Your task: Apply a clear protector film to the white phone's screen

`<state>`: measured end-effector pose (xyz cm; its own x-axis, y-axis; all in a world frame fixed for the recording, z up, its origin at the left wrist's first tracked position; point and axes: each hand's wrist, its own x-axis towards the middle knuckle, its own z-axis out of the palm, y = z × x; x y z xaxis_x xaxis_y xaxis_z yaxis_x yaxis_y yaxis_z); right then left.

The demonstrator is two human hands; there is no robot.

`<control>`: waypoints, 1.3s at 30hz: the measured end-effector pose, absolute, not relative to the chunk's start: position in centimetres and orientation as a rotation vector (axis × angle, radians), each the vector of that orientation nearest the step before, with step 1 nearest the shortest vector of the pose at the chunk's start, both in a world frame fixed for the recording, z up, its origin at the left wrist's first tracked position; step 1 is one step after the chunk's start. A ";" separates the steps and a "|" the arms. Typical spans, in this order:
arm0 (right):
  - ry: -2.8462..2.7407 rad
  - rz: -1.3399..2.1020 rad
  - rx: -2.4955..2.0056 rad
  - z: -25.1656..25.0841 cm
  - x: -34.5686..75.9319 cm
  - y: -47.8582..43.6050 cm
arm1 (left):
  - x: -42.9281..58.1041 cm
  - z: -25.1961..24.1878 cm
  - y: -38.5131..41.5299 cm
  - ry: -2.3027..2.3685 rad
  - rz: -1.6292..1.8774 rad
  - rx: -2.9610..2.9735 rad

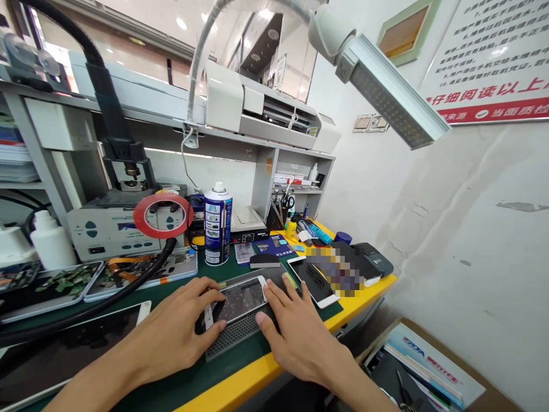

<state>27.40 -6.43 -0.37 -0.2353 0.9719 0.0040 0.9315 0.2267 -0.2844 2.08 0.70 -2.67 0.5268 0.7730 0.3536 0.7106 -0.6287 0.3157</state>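
A white-framed smartphone (241,300) lies screen up on a dark perforated mat (231,337), tilted slightly across the bench. My left hand (184,326) grips its left end, with the thumb at the near edge and the fingers at the far edge. On the right, my right hand (295,329) has its fingers stretched out and spread. Its fingertips touch the phone's right end, and the thumb rests by the near corner. Small spots or reflections show on the dark screen. Beyond the mat lies a small dark block (265,261).
A white tablet (315,280) lies right of the mat, a larger one (86,349) at lower left. Behind stand a blue spray can (218,226), a red tape roll (141,216) and a parts tray (143,274). A black hose (128,300) crosses the left; a lamp (394,91) hangs overhead.
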 end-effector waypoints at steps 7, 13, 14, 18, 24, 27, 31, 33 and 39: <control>-2.308 0.411 -1.760 -0.4 27.1 -4.0 | 2.0 -3.0 0.7 1.295 0.687 2.645; -2.347 0.413 -1.674 -0.7 27.5 -3.0 | 2.0 -2.9 0.9 1.284 0.715 2.700; -2.354 0.399 -1.667 -0.8 27.7 -3.0 | 2.0 -2.6 0.8 1.288 0.691 2.730; -2.363 0.314 -1.678 -1.6 27.7 -2.7 | 1.8 -1.9 -1.4 1.352 0.587 2.898; -2.460 0.278 -1.546 -2.6 25.3 -2.7 | 2.9 -3.4 -5.7 1.592 0.771 2.922; -2.505 0.259 -1.459 -2.4 23.3 -3.1 | 3.6 -4.3 -6.8 1.664 0.815 2.892; -2.593 0.254 -1.337 -1.7 21.3 -3.3 | 4.0 -4.8 -7.6 1.722 0.856 2.849; -2.631 0.262 -1.293 -1.3 20.8 -3.3 | 4.0 -4.8 -7.9 1.756 0.873 2.817; -2.673 0.245 -1.285 -0.6 20.4 -3.8 | 4.1 -4.7 -8.5 1.812 0.892 2.733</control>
<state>20.45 -3.82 -0.60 -0.6157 0.7841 0.0777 0.7570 0.6160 -0.2179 4.06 -8.50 -4.74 0.3052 0.7768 0.5509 0.9104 -0.4077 0.0706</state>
